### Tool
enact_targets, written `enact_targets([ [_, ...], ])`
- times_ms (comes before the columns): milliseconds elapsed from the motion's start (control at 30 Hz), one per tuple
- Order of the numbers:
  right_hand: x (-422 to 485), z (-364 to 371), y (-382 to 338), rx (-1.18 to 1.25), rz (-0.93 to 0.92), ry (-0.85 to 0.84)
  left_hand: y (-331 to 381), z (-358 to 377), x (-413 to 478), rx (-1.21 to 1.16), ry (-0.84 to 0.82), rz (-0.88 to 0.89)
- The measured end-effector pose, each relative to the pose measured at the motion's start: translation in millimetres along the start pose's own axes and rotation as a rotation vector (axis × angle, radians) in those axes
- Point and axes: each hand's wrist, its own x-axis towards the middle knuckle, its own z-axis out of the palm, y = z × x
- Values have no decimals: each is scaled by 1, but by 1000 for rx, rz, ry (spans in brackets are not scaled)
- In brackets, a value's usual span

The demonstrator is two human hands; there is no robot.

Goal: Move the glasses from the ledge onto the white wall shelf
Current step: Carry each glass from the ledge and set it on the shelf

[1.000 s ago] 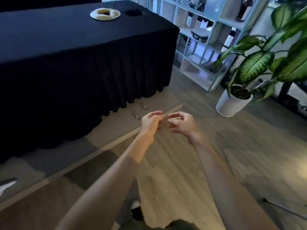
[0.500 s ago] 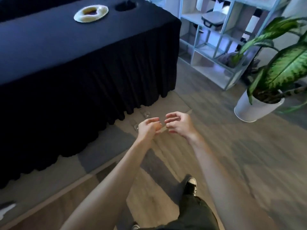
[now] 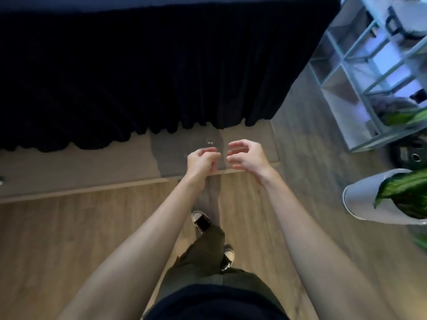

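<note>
Two small clear glasses stand on the low grey ledge (image 3: 92, 165) in front of the black table skirt. One glass (image 3: 210, 142) shows just beyond my fingertips. The other glass (image 3: 186, 155) is blurred and partly hidden by my left hand (image 3: 201, 161). That hand hovers over the ledge's front edge with its fingers loosely curled and nothing visible in it. My right hand (image 3: 246, 155) hangs beside it, fingers apart and bent, holding nothing. The white shelf unit (image 3: 360, 72) stands at the upper right.
A table draped in black cloth (image 3: 161, 65) fills the top of the view. A white pot (image 3: 369, 204) with a green plant sits on the wooden floor at the right. My feet and dark trousers (image 3: 208, 248) are just behind the ledge.
My view has tipped down and I have stepped closer to the ledge. Both hands now hang over its front edge, and the right hand's fingers have spread apart.
</note>
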Motion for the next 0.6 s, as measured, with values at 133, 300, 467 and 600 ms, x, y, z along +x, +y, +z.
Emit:
enact_targets([
  [133,50,1,0,-47,19,-23,0,12,51,-30,42,-30],
  [300,99,-1,0,-97,83,-31,3,26,104,7,55,-115],
  [467,151,5,10,-66,155,-19,-1,26,145,-3,86,-135],
  [600,208,16,36,-29,215,-34,-14,30,180,-82,179,-233],
])
